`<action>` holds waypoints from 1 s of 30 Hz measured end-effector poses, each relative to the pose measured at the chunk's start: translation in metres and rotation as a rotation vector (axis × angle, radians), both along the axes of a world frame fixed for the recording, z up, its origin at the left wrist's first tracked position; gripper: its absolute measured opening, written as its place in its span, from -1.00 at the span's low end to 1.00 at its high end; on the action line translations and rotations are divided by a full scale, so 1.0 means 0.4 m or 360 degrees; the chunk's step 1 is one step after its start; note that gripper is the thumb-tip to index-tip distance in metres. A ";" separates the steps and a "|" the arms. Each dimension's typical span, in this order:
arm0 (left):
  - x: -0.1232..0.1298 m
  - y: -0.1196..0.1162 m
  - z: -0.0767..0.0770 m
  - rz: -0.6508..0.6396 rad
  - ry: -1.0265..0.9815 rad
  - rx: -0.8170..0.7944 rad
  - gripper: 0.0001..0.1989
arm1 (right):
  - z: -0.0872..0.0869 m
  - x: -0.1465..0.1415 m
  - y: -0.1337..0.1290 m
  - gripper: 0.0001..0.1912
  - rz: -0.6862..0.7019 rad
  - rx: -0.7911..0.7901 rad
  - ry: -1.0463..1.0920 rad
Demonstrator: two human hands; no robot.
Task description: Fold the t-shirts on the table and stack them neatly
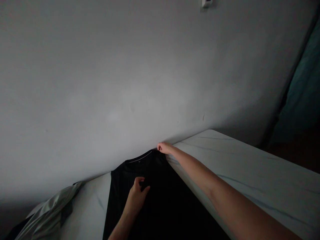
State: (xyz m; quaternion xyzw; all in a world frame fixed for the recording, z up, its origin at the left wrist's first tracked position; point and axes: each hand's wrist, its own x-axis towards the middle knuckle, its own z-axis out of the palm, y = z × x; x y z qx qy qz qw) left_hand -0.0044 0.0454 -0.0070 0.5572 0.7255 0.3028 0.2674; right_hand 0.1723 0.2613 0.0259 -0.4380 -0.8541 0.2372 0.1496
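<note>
A black shirt (165, 200) lies spread on a pale, marbled surface, its neckline toward the wall and its lower part running out of view at the bottom. My right hand (164, 147) is closed on the shirt's far right shoulder, close to the wall. Over the chest of the shirt is my left hand (138, 192), thumb and fingers curved apart with nothing between them. Whether its fingers touch the cloth I cannot tell.
A grey-green cloth (53, 208) lies crumpled at the left. The marbled surface (237, 160) meets the grey wall (137, 83) behind. A teal curtain-like cloth (300, 96) hangs at the far right. A small white fixture (206, 3) sits high on the wall.
</note>
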 end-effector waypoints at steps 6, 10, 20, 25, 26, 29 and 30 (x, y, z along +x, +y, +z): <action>-0.017 -0.009 -0.015 0.0054 0.0198 -0.0102 -0.66 | -0.014 0.004 0.006 -0.83 0.0104 -0.0083 0.0054; -0.011 -0.017 -0.011 0.0035 0.0365 -0.0196 -0.63 | -0.012 0.028 0.011 -0.88 0.0187 -0.0155 0.0063; 0.028 -0.060 0.052 0.0177 0.0877 -0.0317 -0.70 | -0.037 -0.010 -0.039 -0.84 -0.0044 0.0246 0.0317; 0.031 -0.059 0.058 0.0135 0.1127 -0.0227 -0.73 | -0.050 0.026 -0.103 -0.81 -0.0136 0.0277 0.0298; 0.031 -0.060 0.059 0.0118 0.1164 -0.0213 -0.74 | -0.051 0.046 -0.132 -0.78 -0.0147 0.0270 0.0288; 0.036 -0.073 0.062 0.0098 0.1225 -0.0196 -0.76 | -0.048 0.132 -0.281 -0.73 -0.0130 0.0295 0.0255; 0.040 -0.080 0.064 0.0118 0.1239 -0.0169 -0.76 | -0.045 0.168 -0.350 -0.73 -0.0110 0.0323 0.0240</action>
